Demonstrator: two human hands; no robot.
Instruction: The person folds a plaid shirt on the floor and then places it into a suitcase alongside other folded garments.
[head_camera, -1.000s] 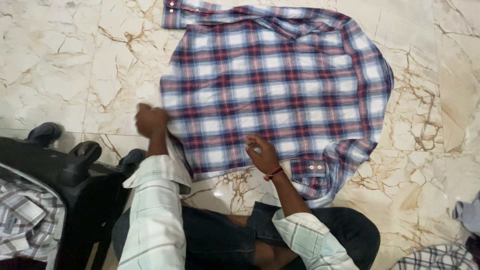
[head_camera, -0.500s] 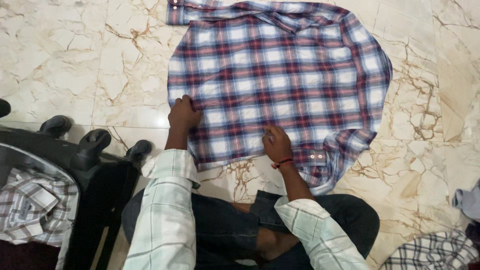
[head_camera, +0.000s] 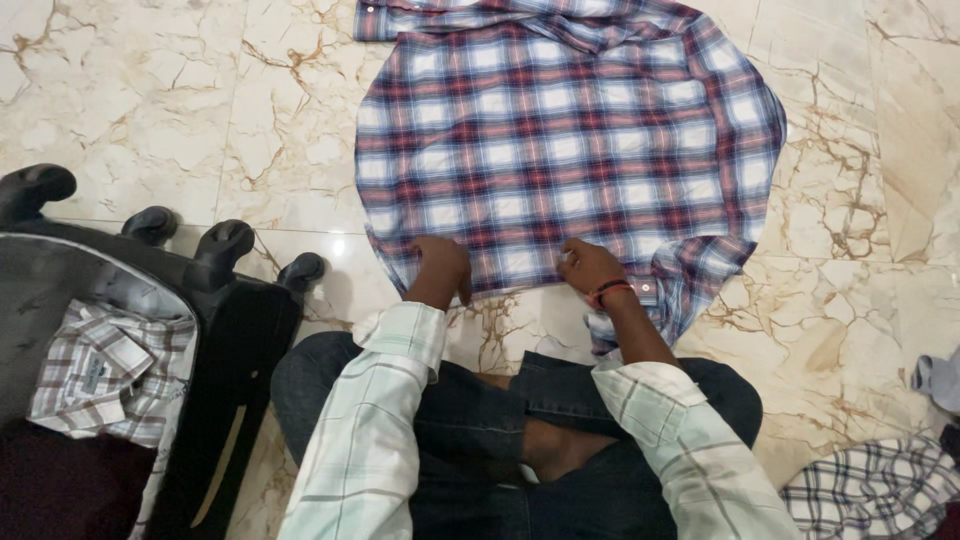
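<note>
A blue, red and white plaid shirt (head_camera: 570, 140) lies spread flat on the marble floor in front of me. My left hand (head_camera: 440, 265) rests on its near hem, fingers curled over the fabric edge. My right hand (head_camera: 590, 268), with a red band at the wrist, pinches the same hem further right, beside a bunched cuff with buttons (head_camera: 655, 290). Both hands grip the shirt's near edge. My legs in dark jeans are folded beneath me.
An open black suitcase (head_camera: 230, 330) with wheels stands at the left, holding a folded checked shirt (head_camera: 105, 375). More checked clothing (head_camera: 870, 490) lies on the floor at the lower right. Marble tiles (head_camera: 150, 110) surround the shirt.
My left hand moved from the shirt's left side edge to the near hem. My right hand shifted right along the hem. The view drifted, showing more of the suitcase.
</note>
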